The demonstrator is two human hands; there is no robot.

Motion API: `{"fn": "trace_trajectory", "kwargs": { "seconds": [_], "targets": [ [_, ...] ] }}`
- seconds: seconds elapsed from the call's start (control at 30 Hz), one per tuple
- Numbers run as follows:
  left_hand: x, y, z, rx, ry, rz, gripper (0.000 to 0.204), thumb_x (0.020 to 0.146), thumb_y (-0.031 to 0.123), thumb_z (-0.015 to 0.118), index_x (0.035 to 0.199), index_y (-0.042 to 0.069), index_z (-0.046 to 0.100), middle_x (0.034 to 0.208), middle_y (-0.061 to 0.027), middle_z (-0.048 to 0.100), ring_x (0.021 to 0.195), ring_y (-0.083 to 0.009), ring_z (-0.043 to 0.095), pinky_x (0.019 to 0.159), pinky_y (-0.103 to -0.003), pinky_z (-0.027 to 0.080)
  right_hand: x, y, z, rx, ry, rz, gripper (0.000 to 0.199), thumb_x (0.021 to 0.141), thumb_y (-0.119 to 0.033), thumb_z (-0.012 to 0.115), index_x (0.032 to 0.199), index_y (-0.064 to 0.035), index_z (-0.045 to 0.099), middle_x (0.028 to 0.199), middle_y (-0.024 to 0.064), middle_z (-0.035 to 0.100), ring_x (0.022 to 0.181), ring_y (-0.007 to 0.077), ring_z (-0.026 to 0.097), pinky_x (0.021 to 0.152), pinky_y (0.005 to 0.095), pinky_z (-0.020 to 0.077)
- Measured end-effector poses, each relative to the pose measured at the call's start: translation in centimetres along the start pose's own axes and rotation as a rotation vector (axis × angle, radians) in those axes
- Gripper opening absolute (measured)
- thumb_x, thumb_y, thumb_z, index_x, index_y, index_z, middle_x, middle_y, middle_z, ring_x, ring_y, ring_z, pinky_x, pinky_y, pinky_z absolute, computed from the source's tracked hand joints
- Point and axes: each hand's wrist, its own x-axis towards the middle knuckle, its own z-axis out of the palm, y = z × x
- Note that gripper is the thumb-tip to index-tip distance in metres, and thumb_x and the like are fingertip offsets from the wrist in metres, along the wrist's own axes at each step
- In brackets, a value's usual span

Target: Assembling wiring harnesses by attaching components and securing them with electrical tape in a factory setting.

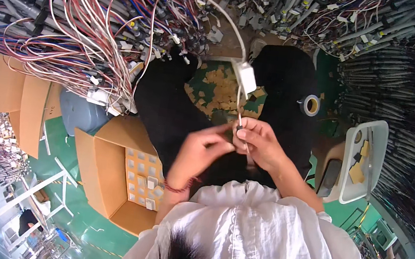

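Note:
My right hand [259,141] pinches a thin light-coloured cable [239,114] at a small black piece [240,128], above my lap. Further up the same cable hangs a white box-shaped part [247,77], roughly between my knees. From there the cable arcs left into the wire bundle. My left hand [201,147] is just left of the right one, slightly blurred, its fingers stretched toward the right hand and apart. Nothing shows in it. A dark red braided band [181,187] circles the left wrist.
Red, white and blue wire bundles [93,32] crowd the far left; grey cables [379,91] line the right. A cardboard box [105,168] with white parts stands left. A tape roll [310,105] lies by my right knee. A white bin [357,189] holds a dark phone-like object [330,174].

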Motion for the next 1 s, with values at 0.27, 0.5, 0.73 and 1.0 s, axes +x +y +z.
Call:
{"fn": "trace_trajectory", "kwargs": {
  "seconds": [0.27, 0.5, 0.73, 1.0],
  "targets": [
    [9.7, -3.3, -1.8, -1.103, -0.299, 0.072, 0.066, 0.092, 0.048, 0.052, 0.144, 0.014, 0.029, 0.129, -0.0121, 0.05, 0.112, -0.0268, 0.056, 0.091, -0.04, 0.049, -1.0, 0.1, 0.3, 0.136, -0.034, 0.202, 0.022, 0.093, -0.019, 0.055, 0.102, 0.0009, 0.057, 0.056, -0.0052, 0.036, 0.049, 0.0054, 0.032, 0.048, 0.0212, 0.0251],
    [7.7, -3.3, 2.1, -1.026, 0.035, -0.118, 0.039, 0.092, 0.017, 0.052, 0.127, 0.001, 0.046, 0.109, -0.0129, 0.06, 0.096, -0.0297, 0.064, 0.085, -0.039, 0.053, -1.6, 0.2, 0.0, -0.17, 0.372, -0.184, 0.008, 0.089, -0.005, 0.061, 0.088, -0.0056, 0.053, 0.065, -0.0037, 0.047, 0.054, 0.0036, 0.042, 0.048, 0.0204, 0.0323],
    [2.5, -1.1, 4.0, -0.18, 0.106, 0.265, 0.058, 0.097, 0.024, 0.047, 0.141, -0.004, 0.021, 0.133, -0.0167, 0.045, 0.12, -0.0224, 0.046, 0.102, -0.033, 0.034, -1.1, 1.4, 1.4, -0.842, 0.466, -0.476, 0.022, 0.086, 0.001, 0.06, 0.108, 0.0034, 0.061, 0.082, 0.0078, 0.067, 0.07, 0.0106, 0.063, 0.063, 0.0243, 0.0508],
    [0.3, -0.2, 0.9, -0.16, 0.009, 0.284, 0.051, 0.097, 0.011, 0.042, 0.143, 0.001, 0.023, 0.123, -0.0128, 0.054, 0.111, -0.0211, 0.055, 0.095, -0.032, 0.042, -4.9, -1.7, 4.0, -1.108, 0.044, -0.439, 0.043, 0.083, 0.006, 0.049, 0.125, -0.0007, 0.044, 0.096, 0.0145, 0.068, 0.09, 0.0251, 0.067, 0.08, 0.0328, 0.0518]
  ]
}}
